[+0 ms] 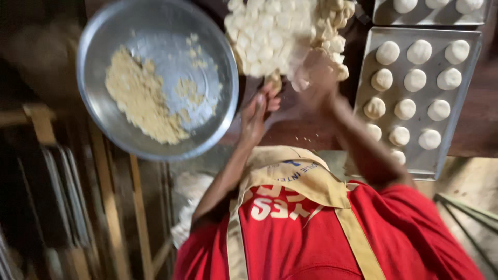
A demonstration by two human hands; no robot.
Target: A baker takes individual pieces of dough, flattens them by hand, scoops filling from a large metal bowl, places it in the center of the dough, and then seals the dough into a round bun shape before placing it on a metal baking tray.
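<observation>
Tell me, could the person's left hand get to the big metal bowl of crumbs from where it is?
Probably yes. The left hand hangs just beside the metal bowl, near its rim, and nothing lies between them. The crumbs sit farther across.

Surface: my dark brown wooden table (474,129), worn, its edge running across in front of me | Left: wooden slats and frame pieces (109,207), pale, blurred, with dim shadow between them | Floor: pale patch (469,179) at my lower right, beyond the table edge | Light: warm, low, brightest toward the right
</observation>
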